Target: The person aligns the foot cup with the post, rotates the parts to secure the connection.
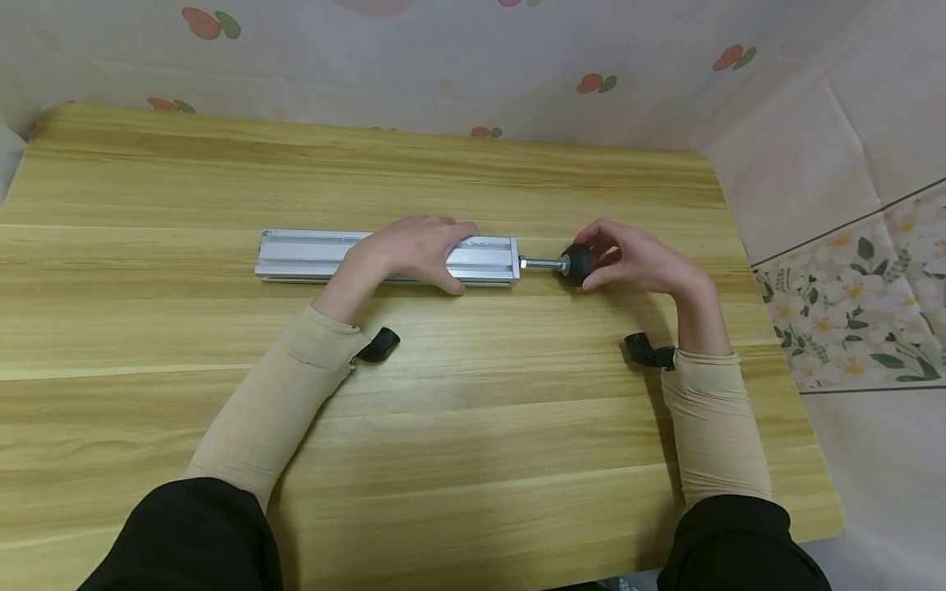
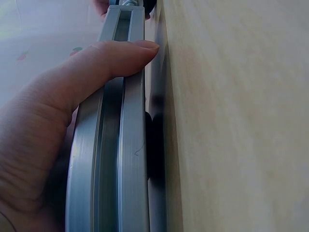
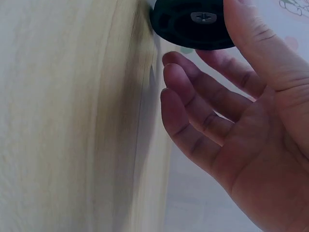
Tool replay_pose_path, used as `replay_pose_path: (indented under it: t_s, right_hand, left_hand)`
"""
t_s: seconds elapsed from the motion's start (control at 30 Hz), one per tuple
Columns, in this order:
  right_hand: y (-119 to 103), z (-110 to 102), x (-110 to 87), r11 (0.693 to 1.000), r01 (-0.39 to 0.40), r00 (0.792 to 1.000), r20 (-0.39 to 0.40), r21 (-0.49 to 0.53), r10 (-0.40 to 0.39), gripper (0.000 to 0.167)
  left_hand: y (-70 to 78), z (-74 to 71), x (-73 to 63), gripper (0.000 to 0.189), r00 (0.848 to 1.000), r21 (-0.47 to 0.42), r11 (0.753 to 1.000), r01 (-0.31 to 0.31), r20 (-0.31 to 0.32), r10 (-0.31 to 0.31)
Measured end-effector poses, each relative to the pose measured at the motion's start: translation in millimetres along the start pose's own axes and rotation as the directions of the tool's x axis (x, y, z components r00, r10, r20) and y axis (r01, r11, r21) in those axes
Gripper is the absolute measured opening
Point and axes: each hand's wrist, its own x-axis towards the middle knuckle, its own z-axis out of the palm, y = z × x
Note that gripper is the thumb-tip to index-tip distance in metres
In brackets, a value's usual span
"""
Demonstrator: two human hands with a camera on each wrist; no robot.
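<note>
A silver slotted aluminium profile [image 1: 310, 254] lies lengthwise on the wooden table. My left hand [image 1: 414, 250] grips it across the top near its right end; in the left wrist view the thumb [image 2: 116, 58] presses along its near side. From the profile's right end plate sticks a threaded rod with a nut [image 1: 543, 263], ending in a round black levelling foot [image 1: 576, 264]. My right hand [image 1: 628, 258] pinches that foot at its rim between thumb and index finger. In the right wrist view the foot's underside [image 3: 205, 18] shows a cross-head screw, and the other fingers curl loosely below it.
The wood-grain table [image 1: 473, 460] has its right edge close to my right forearm. A patterned cloth wall [image 1: 443, 66] stands behind it, with a floral panel [image 1: 857, 295] at the right. Black wrist mounts [image 1: 379, 345] stick out from both sleeves.
</note>
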Motion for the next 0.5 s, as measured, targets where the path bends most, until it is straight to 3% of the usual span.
replay_pose_path:
  t_s: [0.2,0.5]
  right_hand:
    - [3.4,-2.6,-3.9,1.0,0.013,1.0,0.01,-0.023,-0.013,0.051]
    - [6.7,-6.7,-7.2,0.999,-0.007,0.994,0.106,-0.039,0.011,0.041]
  left_hand:
    - [0.1,0.1,-0.3,0.082,1.0,-0.004,1.0,-0.004,0.0,0.004]
    - [1.0,-0.7,-0.7,0.081,1.0,-0.011,1.0,0.0,-0.001,0.0]
